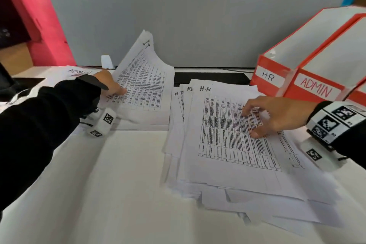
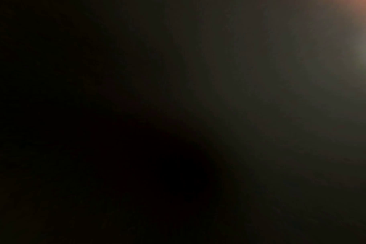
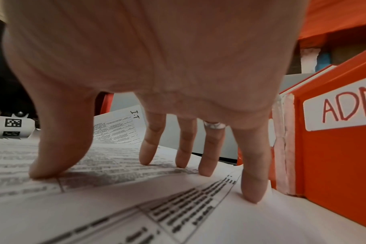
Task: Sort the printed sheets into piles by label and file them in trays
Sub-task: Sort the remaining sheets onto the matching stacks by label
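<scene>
Far left, ADMIN sheet (image 1: 79, 71): I see it flat on the white surface (image 1: 118, 184), behind my left wrist.
Left hand (image 1: 111, 85): I have it on the I.T sheet (image 1: 142, 85), thumb on the printed face; the fingers are hidden behind the paper, so I cannot tell how they close. My left wrist view is dark.
I.T sheet: its far end curls up off the I.T pile (image 1: 144, 123) beneath it, label at the top corner.
Centre, mixed stack (image 1: 217, 164): I see loosely fanned sheets; the top one reads H-R, with another H-R and an AD label peeking out to its left.
Right hand (image 1: 267, 117): I have it spread, fingertips (image 3: 253, 193) and thumb pressing straight down on the top sheet, gripping nothing.
Far right, HR tray (image 1: 277, 69) and ADMIN tray (image 1: 320, 83): red, side by side, the ADMIN one just beside my little finger.
</scene>
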